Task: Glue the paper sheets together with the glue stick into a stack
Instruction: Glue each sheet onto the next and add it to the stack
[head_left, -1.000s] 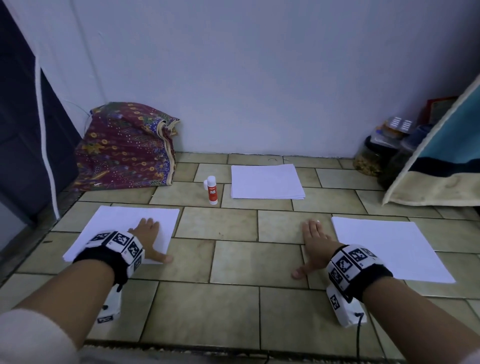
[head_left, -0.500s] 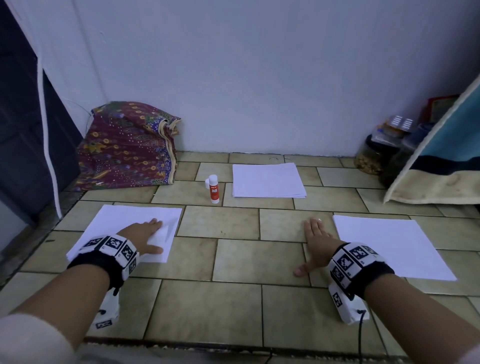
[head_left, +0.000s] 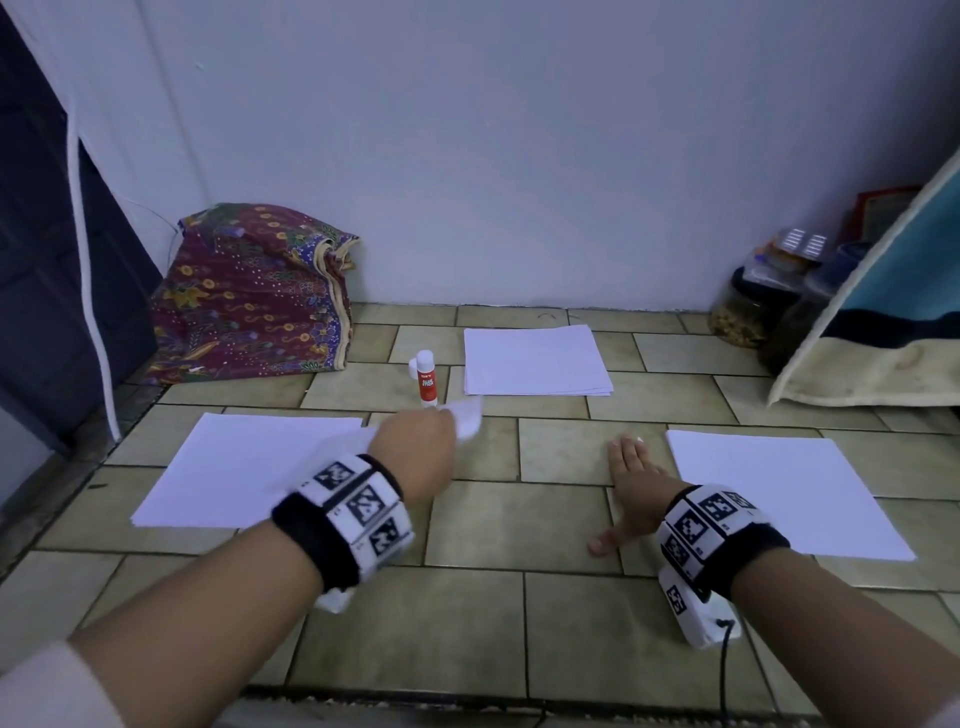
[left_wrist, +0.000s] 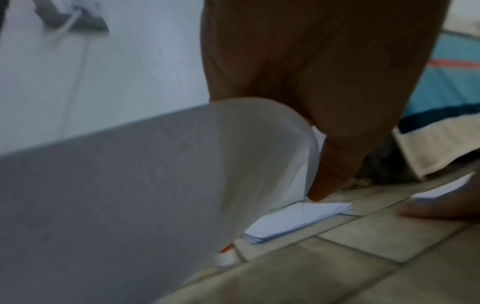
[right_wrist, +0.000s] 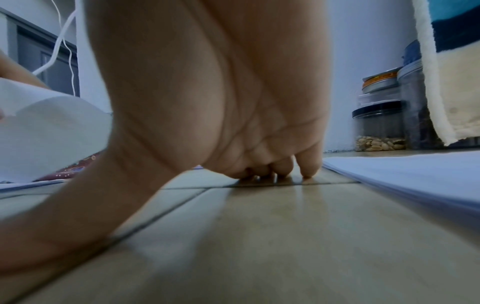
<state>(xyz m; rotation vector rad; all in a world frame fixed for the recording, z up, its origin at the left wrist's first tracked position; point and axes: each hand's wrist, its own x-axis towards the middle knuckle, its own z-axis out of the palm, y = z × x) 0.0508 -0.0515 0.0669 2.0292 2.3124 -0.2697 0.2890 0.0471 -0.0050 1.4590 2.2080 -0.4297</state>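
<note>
Now the left hand (head_left: 415, 447) has come off the floor near the middle of the head view, its fingers pinched on a corner of the top sheet (head_left: 465, 418) taken from the left pile (head_left: 234, 467); a second ago that hand lay flat on the same pile at lower left. The sheet curls up and over in the left wrist view (left_wrist: 182, 185) (blurred, so how many sheets are lifted I cannot tell). That suggests the first step is under way: a sheet has been chosen and is being carried toward the centre, and no glue has been applied yet by the look of it. The right hand (head_left: 631, 486) has stayed put, fingers spread flat on the tiled floor (head_left: 519, 623), holding nothing, just left of the right pile (head_left: 779, 493). The glue stick (head_left: 426, 378) stands upright above centre, just beyond the lifted corner and untouched, immediately left of the far stack (head_left: 535, 361), which lies in the upper middle by the wall.
</note>
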